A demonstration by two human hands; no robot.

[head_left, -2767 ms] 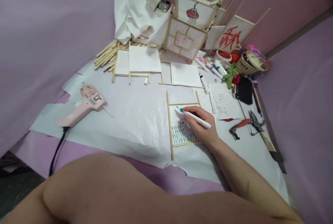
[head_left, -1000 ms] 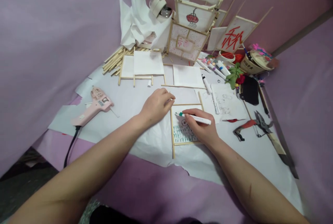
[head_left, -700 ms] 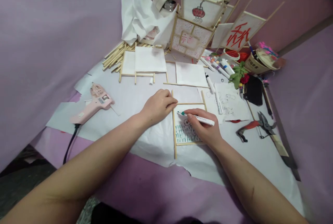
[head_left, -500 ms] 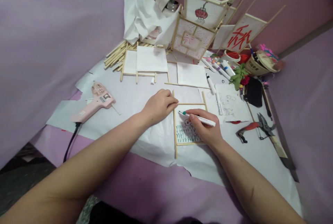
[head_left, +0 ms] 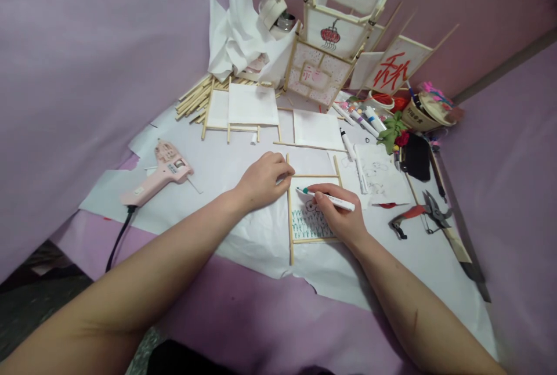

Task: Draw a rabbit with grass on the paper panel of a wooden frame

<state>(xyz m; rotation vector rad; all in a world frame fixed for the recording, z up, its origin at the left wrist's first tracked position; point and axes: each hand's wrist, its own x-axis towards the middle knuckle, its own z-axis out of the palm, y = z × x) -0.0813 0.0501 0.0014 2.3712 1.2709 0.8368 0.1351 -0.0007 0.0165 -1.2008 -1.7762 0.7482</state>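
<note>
My right hand [head_left: 342, 212] grips a white marker [head_left: 339, 201] with a green tip. The tip points left, at or just above the white sheet in a wooden stick frame [head_left: 290, 227]. On that sheet [head_left: 300, 198] are rows of small green grass-like strokes and dark round outlines, partly covered by my right hand. My left hand [head_left: 266, 180] rests at the frame's upper left corner, fingers curled and closed on the stick there.
A pink glue gun [head_left: 159, 172] lies to the left. Further back are more framed panels [head_left: 252, 102], bundled sticks [head_left: 194, 99] and a paper-sided lantern tower [head_left: 319, 70]. Pruning shears [head_left: 424, 212], a sketch sheet [head_left: 387, 180] and a capped marker [head_left: 361, 175] lie right.
The camera view has tilted and shifted slightly, so objects at the right appear further left. Both hands keep nearly the same pose, and the marker stays near the upper left of the sheet.
</note>
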